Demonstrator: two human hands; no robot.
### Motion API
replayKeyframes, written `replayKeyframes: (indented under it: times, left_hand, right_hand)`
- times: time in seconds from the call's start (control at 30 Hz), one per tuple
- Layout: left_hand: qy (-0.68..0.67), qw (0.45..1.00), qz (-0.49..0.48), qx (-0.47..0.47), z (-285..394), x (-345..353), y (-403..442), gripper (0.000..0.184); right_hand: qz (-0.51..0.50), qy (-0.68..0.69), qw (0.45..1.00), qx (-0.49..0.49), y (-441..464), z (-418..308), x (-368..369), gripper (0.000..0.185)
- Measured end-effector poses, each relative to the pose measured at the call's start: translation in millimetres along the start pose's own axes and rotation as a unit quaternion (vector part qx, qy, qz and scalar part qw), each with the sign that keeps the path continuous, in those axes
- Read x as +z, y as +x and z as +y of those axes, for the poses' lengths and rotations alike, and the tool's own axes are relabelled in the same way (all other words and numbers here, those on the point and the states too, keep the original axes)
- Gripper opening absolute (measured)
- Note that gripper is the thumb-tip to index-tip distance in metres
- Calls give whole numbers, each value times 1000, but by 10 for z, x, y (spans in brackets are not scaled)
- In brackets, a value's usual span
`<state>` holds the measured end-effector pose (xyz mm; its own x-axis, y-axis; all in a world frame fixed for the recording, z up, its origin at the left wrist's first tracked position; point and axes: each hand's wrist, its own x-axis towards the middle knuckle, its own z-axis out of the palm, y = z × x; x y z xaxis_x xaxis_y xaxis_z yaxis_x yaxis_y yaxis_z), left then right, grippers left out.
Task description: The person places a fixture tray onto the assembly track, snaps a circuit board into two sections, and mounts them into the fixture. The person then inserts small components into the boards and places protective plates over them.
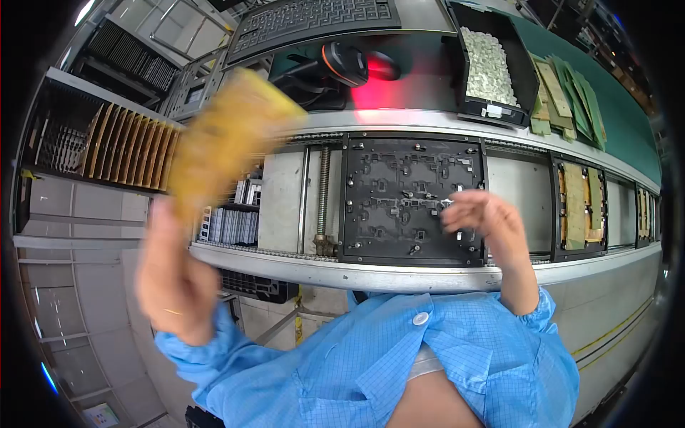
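Observation:
A yellow board (232, 139), blurred by motion, is tilted in the air at the left. My left hand (175, 278) grips its lower end. My right hand (489, 221) is over the right edge of a black fixture plate (407, 178), its fingers bent and blurred; whether they touch or hold anything is unclear. The plate lies on the rail conveyor and has shallow recesses and small metal clamps. Behind the yellow board, part of the conveyor's left end is hidden.
A rack of upright boards (132, 146) stands left. Behind the conveyor are a keyboard (314, 25), a scanner (344, 64) glowing red, a black bin of clear pieces (489, 68) and green strips (581, 103). Another loaded fixture (579, 207) sits right.

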<state>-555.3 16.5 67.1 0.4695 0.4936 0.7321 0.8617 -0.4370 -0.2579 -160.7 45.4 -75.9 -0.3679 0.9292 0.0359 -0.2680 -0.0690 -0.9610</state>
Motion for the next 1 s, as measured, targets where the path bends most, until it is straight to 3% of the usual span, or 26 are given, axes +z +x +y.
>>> replayKeyframes:
  times: [0.03, 0.1, 0.17, 0.2, 0.3, 0.37, 0.5, 0.6, 0.63, 0.67, 0.7, 0.8, 0.83, 0.87, 0.93, 1.0]
  left_hand:
    - [-51, 996, -65, 45, 154, 22, -44, 60]
    - [-150, 985, -42, 78, 482, 259, -134, 40]
    - [-258, 959, -53, 109, 708, 441, -156, 25]
    - [-282, 950, -43, 130, 802, 568, -193, 23]
    - [-319, 935, -39, 154, 976, 826, -309, 23]
    - [-315, 934, -62, 158, 1024, 993, -391, 28]
    - [-330, 940, -89, -4, 1120, 1232, -631, 59]
    - [-342, 917, -122, -164, 1152, 1314, -804, 63]
    - [-344, 916, -123, -167, 1214, 1330, -835, 63]
    - [-489, 807, -107, -313, 1325, 1345, -840, 66]
    - [-607, 655, -82, -442, 1435, 1368, -840, 69]
    - [-782, 433, -2, -449, 1688, 1445, -721, 70]
    - [-774, 376, 12, -509, 1703, 1428, -638, 59]
    - [-774, 378, 14, -508, 1647, 1470, -648, 59]
    - [-808, 319, -4, -496, 1440, 1577, -699, 47]
    - [-801, 342, -75, -485, 1214, 1595, -595, 38]
  right_hand:
    - [-48, 32, 998, 12, 2, -43, 156, 68]
    - [-112, 110, 986, 54, -18, -115, 372, 86]
    - [-61, 176, 976, 115, -28, -116, 469, 88]
    - [-45, 242, 959, 139, -55, -42, 402, 78]
    - [6, 167, 966, 200, -11, -104, 342, 63]
    - [26, 227, 954, 194, 9, -88, 278, 55]
    - [47, 187, 971, 143, 80, -90, 112, 52]
    - [67, 143, 976, 153, 143, -65, 22, 52]
    - [68, 142, 975, 156, 142, -33, 40, 52]
    - [79, 143, 976, 143, 150, 18, 65, 53]
    - [88, 144, 977, 130, 162, 55, 102, 55]
    - [123, 148, 974, 119, 101, 119, 347, 56]
    - [107, 110, 986, 67, 66, 157, 417, 66]
    - [105, 110, 986, 66, 21, 232, 311, 66]
    - [16, 108, 993, 39, -135, 396, -83, 79]
    - [43, 195, 980, -24, -210, 280, -239, 87]
